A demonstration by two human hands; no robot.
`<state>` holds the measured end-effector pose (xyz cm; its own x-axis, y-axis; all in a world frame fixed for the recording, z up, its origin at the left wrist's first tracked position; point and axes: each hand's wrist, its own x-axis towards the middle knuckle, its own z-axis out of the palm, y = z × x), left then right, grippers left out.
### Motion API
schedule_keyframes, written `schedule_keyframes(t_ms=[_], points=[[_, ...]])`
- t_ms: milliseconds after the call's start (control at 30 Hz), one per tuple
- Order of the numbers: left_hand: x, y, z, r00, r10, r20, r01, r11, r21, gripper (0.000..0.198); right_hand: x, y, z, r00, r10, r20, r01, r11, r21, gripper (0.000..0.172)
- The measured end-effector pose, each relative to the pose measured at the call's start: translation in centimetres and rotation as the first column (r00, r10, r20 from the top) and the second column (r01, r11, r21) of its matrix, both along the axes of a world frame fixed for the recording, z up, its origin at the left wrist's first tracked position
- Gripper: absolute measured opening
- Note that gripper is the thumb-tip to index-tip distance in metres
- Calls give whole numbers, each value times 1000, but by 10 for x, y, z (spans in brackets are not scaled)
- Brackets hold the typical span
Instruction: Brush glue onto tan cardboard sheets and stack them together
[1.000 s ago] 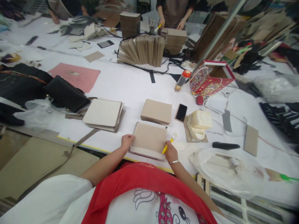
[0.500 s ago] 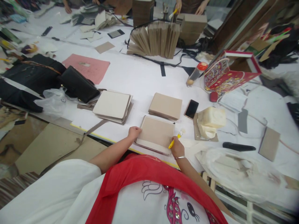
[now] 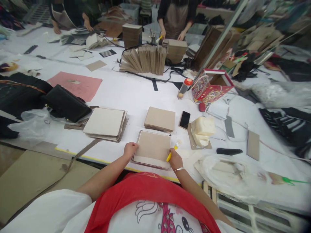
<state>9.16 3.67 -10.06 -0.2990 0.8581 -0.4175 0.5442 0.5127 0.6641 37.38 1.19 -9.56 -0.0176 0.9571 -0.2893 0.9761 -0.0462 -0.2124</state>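
Observation:
In front of me lies a tan rectangular panel (image 3: 154,145) with a dark outline, on top of a low pile at the table's near edge. My left hand (image 3: 131,149) is closed at its left edge, fingers pinching the border. At the right edge, my right hand (image 3: 176,159) grips a yellow-handled brush (image 3: 169,156), bristles pointing up and away, and its fingers touch the panel's side. Just beyond sits a stack of tan boards (image 3: 160,119). To the left stands a stack of pale, round-cornered panels (image 3: 105,122).
Right of the stacks are a phone (image 3: 185,119), a yellowish foam block (image 3: 203,126) and a plastic-lined bowl (image 3: 228,171). A black bag (image 3: 66,103) lies left; a red gift bag (image 3: 211,87) stands farther back. Across the table, two people's hands work near fanned boards (image 3: 145,60).
My view has tilted up and turned right, so things appear lower and farther left. Both hands keep their places at the panel's edges, brush still in the right.

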Motion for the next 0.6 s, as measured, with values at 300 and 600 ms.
schedule_keyframes(t_ms=[300,600], points=[[24,-12,18,648,-508,-568,741,592,316,28,-1,21,77,963,-135,-232,190,954,234,45],[52,-13,13,469,-678,-566,850,520,82,26,-104,83,69,355,-433,-829,247,898,-363,24]])
